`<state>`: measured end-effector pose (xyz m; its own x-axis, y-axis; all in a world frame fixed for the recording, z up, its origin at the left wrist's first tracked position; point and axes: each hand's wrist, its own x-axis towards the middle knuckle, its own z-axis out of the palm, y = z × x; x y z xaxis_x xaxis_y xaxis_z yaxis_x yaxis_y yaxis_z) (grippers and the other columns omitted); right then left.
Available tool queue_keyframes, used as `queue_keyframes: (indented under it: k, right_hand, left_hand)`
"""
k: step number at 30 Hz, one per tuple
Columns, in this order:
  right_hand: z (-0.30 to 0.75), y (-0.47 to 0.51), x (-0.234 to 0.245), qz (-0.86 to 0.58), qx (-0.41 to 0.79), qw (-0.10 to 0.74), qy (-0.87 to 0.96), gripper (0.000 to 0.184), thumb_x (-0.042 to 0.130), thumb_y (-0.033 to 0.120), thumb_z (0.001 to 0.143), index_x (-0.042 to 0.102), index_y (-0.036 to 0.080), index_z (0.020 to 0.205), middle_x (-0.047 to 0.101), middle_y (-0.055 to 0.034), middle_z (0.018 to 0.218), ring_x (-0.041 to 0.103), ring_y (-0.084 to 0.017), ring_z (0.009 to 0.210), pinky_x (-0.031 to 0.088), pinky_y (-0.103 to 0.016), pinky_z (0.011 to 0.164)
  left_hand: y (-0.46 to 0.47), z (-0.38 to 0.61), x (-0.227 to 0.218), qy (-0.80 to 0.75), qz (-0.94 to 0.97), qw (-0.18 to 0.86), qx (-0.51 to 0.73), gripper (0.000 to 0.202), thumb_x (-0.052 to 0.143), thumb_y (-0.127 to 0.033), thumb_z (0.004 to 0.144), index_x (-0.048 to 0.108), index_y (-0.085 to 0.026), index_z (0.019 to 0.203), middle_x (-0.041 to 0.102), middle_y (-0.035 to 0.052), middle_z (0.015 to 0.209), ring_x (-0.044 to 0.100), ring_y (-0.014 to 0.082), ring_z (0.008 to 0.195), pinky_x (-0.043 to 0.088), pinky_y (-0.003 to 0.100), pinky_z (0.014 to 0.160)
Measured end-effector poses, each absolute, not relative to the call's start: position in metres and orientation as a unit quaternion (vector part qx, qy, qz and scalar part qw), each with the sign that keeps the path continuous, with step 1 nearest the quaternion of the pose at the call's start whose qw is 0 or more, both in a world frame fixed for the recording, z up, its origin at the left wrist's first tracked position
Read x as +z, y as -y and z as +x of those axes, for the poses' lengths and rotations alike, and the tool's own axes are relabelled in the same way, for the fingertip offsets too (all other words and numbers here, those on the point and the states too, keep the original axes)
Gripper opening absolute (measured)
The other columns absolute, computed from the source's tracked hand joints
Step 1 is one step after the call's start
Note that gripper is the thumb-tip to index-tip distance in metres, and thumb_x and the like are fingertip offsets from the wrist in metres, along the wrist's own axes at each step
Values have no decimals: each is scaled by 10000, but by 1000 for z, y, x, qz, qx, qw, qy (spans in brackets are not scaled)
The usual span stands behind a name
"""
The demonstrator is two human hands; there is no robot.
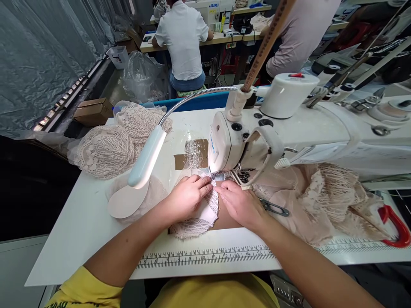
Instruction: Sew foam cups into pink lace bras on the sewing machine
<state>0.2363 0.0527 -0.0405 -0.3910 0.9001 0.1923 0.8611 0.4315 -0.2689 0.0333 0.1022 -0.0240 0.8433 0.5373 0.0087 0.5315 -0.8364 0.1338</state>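
Note:
A small piece of beige lace fabric (pixel 202 216) lies on the white sewing table (pixel 83 222), its far end under the needle of a white sewing machine (pixel 289 137). My left hand (pixel 188 196) presses flat on the lace, fingers stretched toward the presser foot. On the right side of the lace, my right hand (pixel 239 203) rests with its fingers extended and pressing down beside the needle. Neither hand grips anything.
A heap of lace pieces (pixel 115 141) lies at the left back, more lace (pixel 324 201) under the machine arm. A gooseneck lamp (pixel 146 158) hangs over the table. Thread snips (pixel 272 208) and red-handled scissors (pixel 396 226) lie right. Two people sit at tables behind.

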Motion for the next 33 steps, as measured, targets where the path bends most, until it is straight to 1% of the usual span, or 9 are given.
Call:
queue_keyframes:
  k: [13, 15, 17, 20, 23, 26, 28, 31, 33]
  right_hand:
    - [236, -52, -46, -501, 45, 194, 843, 310, 412, 109, 907, 685, 166, 1043, 619, -59, 811, 536, -167, 739, 351, -273, 606]
    - [236, -50, -47, -487, 50, 209, 846, 294, 414, 139, 922, 681, 168, 1041, 625, -57, 816, 534, -166, 746, 358, -272, 622]
    - [236, -47, -46, -463, 63, 226, 855, 279, 414, 179, 939, 681, 174, 1020, 624, -52, 803, 526, -162, 739, 363, -275, 649]
    - [235, -43, -46, -410, 93, 231, 877, 269, 422, 237, 953, 682, 174, 982, 612, -38, 757, 504, -158, 709, 356, -289, 676]
    - [233, -38, -45, -377, 118, 205, 896, 241, 453, 268, 945, 671, 170, 982, 606, -30, 746, 489, -160, 703, 330, -297, 661]
    - [231, -36, -45, -369, 119, 188, 902, 222, 472, 276, 936, 656, 168, 996, 601, -26, 749, 477, -164, 704, 306, -301, 648]
    - [231, -35, -44, -363, 116, 187, 905, 217, 479, 280, 931, 651, 169, 1003, 597, -23, 750, 470, -164, 701, 295, -302, 644]
    - [230, -35, -42, -359, 113, 186, 907, 211, 484, 282, 927, 650, 175, 1002, 598, -23, 758, 468, -162, 699, 287, -300, 641]
    - [230, -35, -40, -361, 111, 181, 908, 203, 488, 281, 924, 652, 178, 987, 602, -25, 763, 476, -164, 707, 287, -300, 639]
  left_hand:
    - [-109, 29, -27, -267, 961, 65, 38, 434, 447, -179, 897, 528, -126, 1320, 529, 103, 1371, 516, 260, 996, 451, 386, 816]
    - [-110, 26, -19, -297, 951, 65, 53, 371, 427, -182, 910, 583, -131, 1243, 597, 113, 1263, 542, 246, 971, 455, 363, 800]
    - [-111, 21, -8, -375, 925, 40, 56, 309, 396, -219, 934, 644, -127, 1093, 654, 120, 1073, 571, 238, 890, 457, 348, 747]
    - [-111, 13, 5, -510, 860, -13, -8, 338, 370, -291, 945, 650, -114, 880, 639, 126, 852, 589, 254, 746, 431, 346, 630]
    - [-111, 3, 7, -553, 829, 6, -88, 309, 363, -244, 928, 622, -111, 823, 619, 126, 781, 587, 253, 678, 391, 331, 580]
    - [-108, -9, 0, -564, 817, 121, -27, 295, 359, -268, 935, 578, -150, 775, 601, 82, 741, 569, 223, 683, 386, 313, 606]
    - [-104, -14, -5, -574, 765, 274, 97, 336, 365, -379, 946, 565, -165, 781, 600, 56, 747, 564, 202, 706, 405, 299, 631]
    - [-98, -11, -10, -542, 574, 556, 260, 372, 497, -516, 882, 602, -177, 995, 656, 51, 921, 603, 189, 811, 464, 292, 708]
    - [-96, -3, -11, -496, 461, 682, 277, 473, 679, -472, 774, 591, -190, 1143, 670, 62, 1040, 623, 193, 878, 482, 299, 769]
